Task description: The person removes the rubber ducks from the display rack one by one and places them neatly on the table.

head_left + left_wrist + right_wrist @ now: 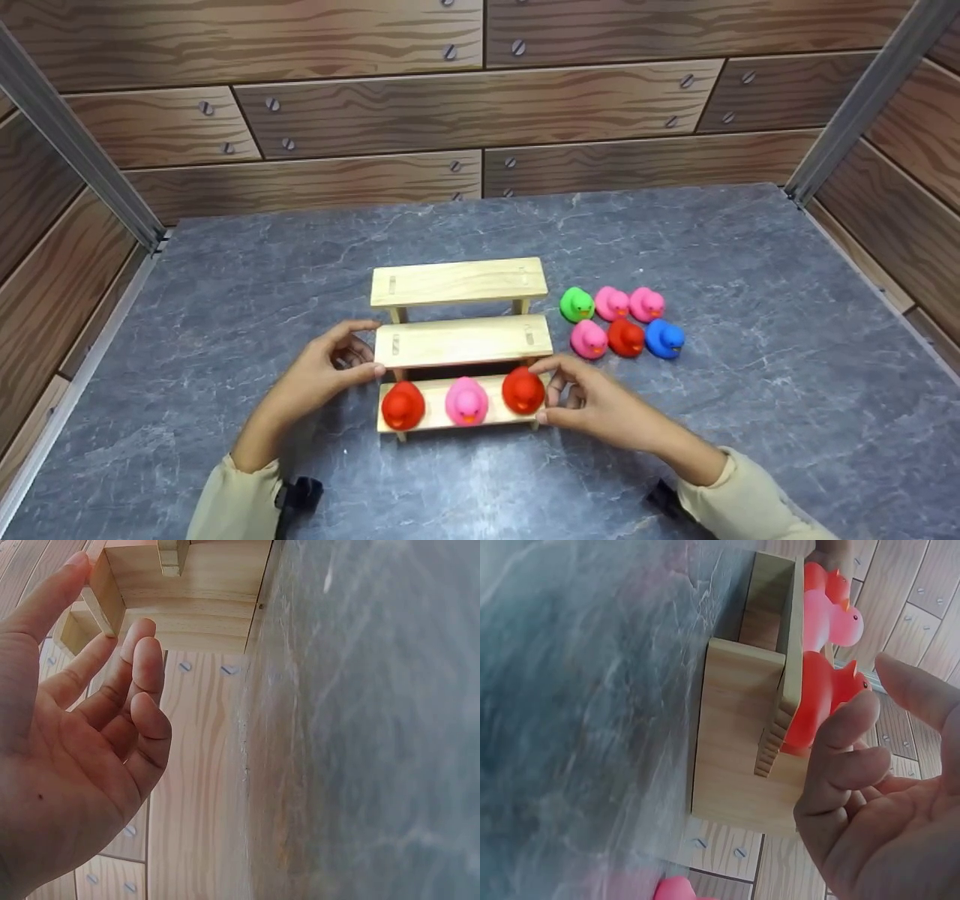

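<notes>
A three-tier wooden step stand [461, 341] stands mid-table in the head view. My left hand [326, 371] holds the left end of its middle step, thumb at the front corner and index finger at the back. Along the lowest step sit a red rubber duck [403, 406] on the left, a pink rubber duck [467, 402] in the middle and another red rubber duck [523, 391] on the right. My right hand [592, 401] is beside that right duck, fingers loosely bent, fingertips right at its side. In the right wrist view, a gap shows between thumb and fingers [847, 772].
Right of the stand, several more rubber ducks lie in two rows: a green duck [577, 304] and pink ones behind, then a pink duck [589, 340], a red duck [625, 337] and a blue duck [664, 339] in front. Wood-patterned walls [480, 112] border the grey table [262, 255].
</notes>
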Tool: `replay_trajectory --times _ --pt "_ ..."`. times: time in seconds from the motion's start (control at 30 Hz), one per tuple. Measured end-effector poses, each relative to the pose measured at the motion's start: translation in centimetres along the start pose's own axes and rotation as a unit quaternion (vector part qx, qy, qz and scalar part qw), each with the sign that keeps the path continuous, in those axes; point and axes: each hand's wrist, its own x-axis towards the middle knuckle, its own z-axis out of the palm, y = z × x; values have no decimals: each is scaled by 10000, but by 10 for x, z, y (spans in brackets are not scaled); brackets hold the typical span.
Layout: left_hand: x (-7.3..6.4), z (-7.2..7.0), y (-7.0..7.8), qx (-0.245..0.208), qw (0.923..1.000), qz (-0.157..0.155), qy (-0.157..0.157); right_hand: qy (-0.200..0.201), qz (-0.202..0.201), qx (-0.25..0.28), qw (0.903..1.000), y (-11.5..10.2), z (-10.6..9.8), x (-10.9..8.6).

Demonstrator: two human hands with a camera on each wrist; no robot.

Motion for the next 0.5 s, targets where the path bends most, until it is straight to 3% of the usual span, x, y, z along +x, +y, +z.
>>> replay_trajectory --times 0.5 --pt "1 0 -1 36 10000 -51 23 266 236 -615 9975 -2 9 2"
